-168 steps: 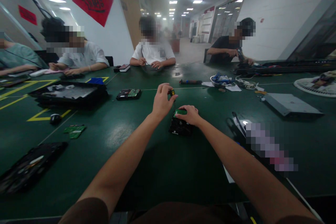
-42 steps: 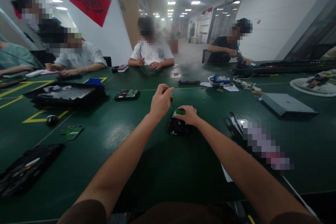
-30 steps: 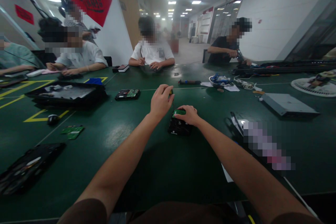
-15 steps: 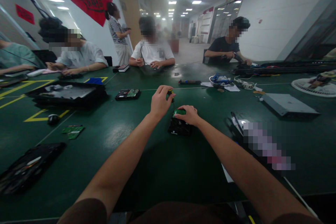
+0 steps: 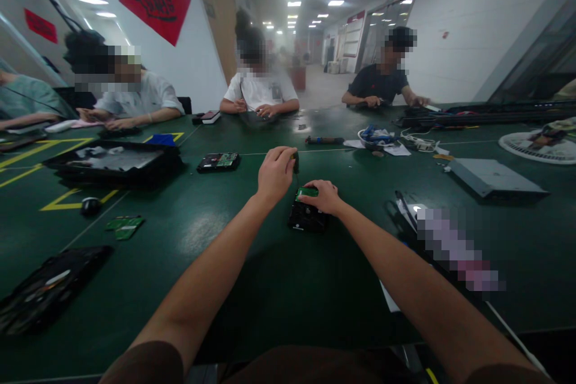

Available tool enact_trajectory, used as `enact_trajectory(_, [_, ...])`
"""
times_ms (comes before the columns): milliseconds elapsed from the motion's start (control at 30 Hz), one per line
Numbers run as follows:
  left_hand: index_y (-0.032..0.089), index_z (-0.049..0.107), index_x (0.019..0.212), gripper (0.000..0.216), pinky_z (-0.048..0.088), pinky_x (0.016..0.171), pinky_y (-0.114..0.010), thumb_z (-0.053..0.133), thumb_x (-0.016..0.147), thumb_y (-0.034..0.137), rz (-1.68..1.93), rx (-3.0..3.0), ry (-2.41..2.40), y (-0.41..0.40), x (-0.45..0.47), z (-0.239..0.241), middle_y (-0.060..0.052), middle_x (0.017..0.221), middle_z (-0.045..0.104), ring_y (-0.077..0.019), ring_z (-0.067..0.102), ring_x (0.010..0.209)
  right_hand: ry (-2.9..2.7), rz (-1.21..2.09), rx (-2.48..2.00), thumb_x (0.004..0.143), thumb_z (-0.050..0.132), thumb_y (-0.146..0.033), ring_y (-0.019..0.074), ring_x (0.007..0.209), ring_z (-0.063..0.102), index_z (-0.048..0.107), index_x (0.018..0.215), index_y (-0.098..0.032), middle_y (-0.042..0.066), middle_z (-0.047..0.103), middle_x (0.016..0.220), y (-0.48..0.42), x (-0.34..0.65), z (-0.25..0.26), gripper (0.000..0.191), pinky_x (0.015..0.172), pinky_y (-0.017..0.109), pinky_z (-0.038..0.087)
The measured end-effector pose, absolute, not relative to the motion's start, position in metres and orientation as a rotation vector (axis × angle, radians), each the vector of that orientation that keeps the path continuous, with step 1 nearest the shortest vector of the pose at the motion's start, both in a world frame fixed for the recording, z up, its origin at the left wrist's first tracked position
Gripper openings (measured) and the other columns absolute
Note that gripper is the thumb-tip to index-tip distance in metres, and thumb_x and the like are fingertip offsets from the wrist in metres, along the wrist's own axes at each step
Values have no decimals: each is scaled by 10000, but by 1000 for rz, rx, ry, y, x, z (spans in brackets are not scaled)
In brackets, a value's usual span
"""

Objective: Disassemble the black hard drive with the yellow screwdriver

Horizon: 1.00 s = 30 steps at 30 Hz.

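My left hand (image 5: 275, 175) is closed round the handle of a small screwdriver (image 5: 296, 163), held upright with its thin shaft pointing down. The shaft reaches the far end of a black hard drive (image 5: 306, 218) lying on the table. On the drive's upper face shows a green circuit board (image 5: 307, 191). My right hand (image 5: 327, 197) grips the drive from its right side, thumb across the board. Whether the screwdriver tip sits in a screw is too small to tell.
Another hard drive (image 5: 218, 162) lies left of my hands, with a black tray (image 5: 112, 162) beyond it. Loose green boards (image 5: 126, 227) and a black casing (image 5: 54, 288) are nearer left. A grey metal box (image 5: 497, 179) sits right. Co-workers sit across the green table (image 5: 252, 312).
My left fingers have shifted round the screwdriver handle, now covering more of it. The right hand and hard drive stay put. A standing person in stripes has moved behind the seated co-worker opposite.
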<state>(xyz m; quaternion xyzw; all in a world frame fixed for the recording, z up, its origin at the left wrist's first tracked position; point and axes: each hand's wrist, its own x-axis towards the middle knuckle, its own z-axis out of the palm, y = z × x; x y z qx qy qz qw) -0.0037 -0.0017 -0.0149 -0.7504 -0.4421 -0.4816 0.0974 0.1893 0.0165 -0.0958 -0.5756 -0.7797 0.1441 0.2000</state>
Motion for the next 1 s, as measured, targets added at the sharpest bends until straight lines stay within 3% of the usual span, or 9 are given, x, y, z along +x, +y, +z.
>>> enact_trajectory(100, [226, 622, 1218, 297, 519, 1004, -436, 633, 925, 179, -1439, -2243, -1338, -1, -3, -16, -97, 1191, 696, -272, 633, 1161, -2181, 404, -1614, 793, 704, -700, 335, 1256, 530, 711, 1224, -335, 66, 677, 1274, 17, 189, -97, 565, 1033, 488, 383])
enact_trajectory(400, [214, 556, 1084, 363, 566, 811, -343, 802, 834, 310, -1726, -2213, -1412, 3, -1, -21, -66, 1032, 710, -190, 711, 868, -2175, 415, -1612, 808, 685, -705, 335, 1266, 517, 696, 1237, -338, 66, 662, 1293, 18, 190, -99, 565, 1052, 503, 366])
enact_trajectory(633, [229, 604, 1080, 150, 553, 859, -355, 642, 934, 233, -1597, -2249, -1330, -2, 0, -15, -68, 1052, 670, -200, 670, 940, -2188, 406, -1603, 804, 691, -700, 326, 1275, 510, 692, 1239, -335, 61, 656, 1301, 17, 190, -98, 567, 1055, 478, 367])
enact_trajectory(800, [244, 661, 1121, 183, 549, 892, -363, 586, 956, 214, -1563, -2231, -1316, -5, -1, -13, -79, 1099, 637, -217, 648, 1014, -2185, 399, -1607, 808, 692, -696, 324, 1274, 507, 695, 1234, -337, 60, 658, 1297, 16, 189, -97, 557, 1050, 475, 366])
enact_trajectory(1000, [224, 643, 1156, 216, 544, 950, -393, 609, 946, 186, -1556, -2264, -1321, -2, -2, -15, -79, 1136, 709, -228, 681, 1046, -2185, 403, -1620, 804, 694, -697, 328, 1271, 513, 698, 1237, -334, 60, 666, 1287, 15, 189, -95, 565, 1043, 473, 373])
